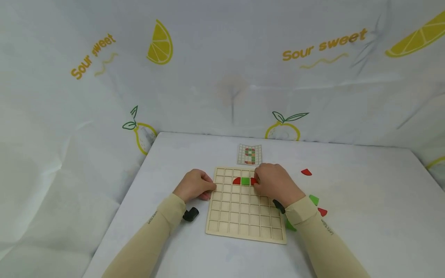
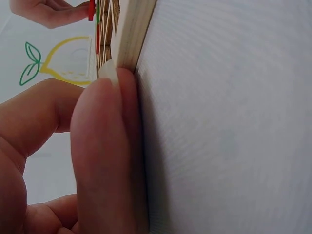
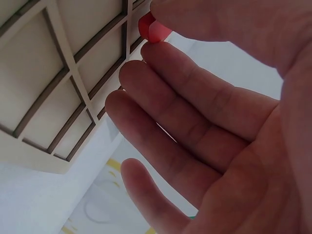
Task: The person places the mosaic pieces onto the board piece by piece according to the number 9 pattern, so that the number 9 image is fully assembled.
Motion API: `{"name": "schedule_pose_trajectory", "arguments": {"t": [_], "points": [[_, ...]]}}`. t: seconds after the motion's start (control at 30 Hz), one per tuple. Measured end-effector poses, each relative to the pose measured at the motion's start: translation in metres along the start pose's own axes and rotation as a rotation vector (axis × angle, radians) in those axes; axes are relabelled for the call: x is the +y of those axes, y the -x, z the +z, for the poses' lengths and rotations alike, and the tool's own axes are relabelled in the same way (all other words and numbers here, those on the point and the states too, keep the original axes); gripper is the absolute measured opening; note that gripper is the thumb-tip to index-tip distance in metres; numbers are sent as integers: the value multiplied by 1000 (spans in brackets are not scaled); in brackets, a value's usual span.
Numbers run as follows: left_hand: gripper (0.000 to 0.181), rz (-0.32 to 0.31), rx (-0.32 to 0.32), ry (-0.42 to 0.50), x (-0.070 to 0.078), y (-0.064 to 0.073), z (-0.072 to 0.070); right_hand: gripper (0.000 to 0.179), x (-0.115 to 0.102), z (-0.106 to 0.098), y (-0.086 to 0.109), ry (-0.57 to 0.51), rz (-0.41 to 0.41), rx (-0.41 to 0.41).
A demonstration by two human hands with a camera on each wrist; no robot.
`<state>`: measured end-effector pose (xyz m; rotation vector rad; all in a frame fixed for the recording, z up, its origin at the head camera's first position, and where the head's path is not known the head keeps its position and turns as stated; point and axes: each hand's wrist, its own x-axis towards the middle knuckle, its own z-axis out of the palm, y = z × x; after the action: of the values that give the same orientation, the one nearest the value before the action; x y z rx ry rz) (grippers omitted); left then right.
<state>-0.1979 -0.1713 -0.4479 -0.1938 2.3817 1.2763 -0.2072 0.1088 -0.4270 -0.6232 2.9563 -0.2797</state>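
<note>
A square wooden grid board [image 1: 240,208] lies on the table in the head view. My left hand [image 1: 196,185] holds its left edge; in the left wrist view the fingertips [image 2: 97,102] meet the board's side [image 2: 134,34]. Near the top of the grid sit a red quarter-round piece [image 1: 237,180] and a green square piece [image 1: 245,181]. Just right of the green square, my right hand [image 1: 274,183] pinches another red piece [image 1: 253,180] between thumb and index finger. That red piece [image 3: 155,29] is at the grid in the right wrist view, the other fingers extended.
Behind the board lies a pattern card [image 1: 249,154] with a coloured figure. To the right are loose red pieces [image 1: 306,172] and green pieces [image 1: 314,199], one green piece [image 1: 290,226] partly under the right forearm. A black object [image 1: 191,214] is beside the left wrist.
</note>
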Motion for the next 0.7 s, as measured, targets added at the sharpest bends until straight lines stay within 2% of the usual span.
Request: {"name": "schedule_pose_trajectory", "arguments": {"t": [0.27,0.53,0.7], "points": [[14,-5,0,-13,-2,-4,0,13,1,2,-1,-5,19,-7],[13,-2,8,-12,-4,-1,-1,9,-1,5,-2,42,-24,7],[14,0,2,-5,-2,-3,0,11,-2,2,-1,56,-10,-1]]}}
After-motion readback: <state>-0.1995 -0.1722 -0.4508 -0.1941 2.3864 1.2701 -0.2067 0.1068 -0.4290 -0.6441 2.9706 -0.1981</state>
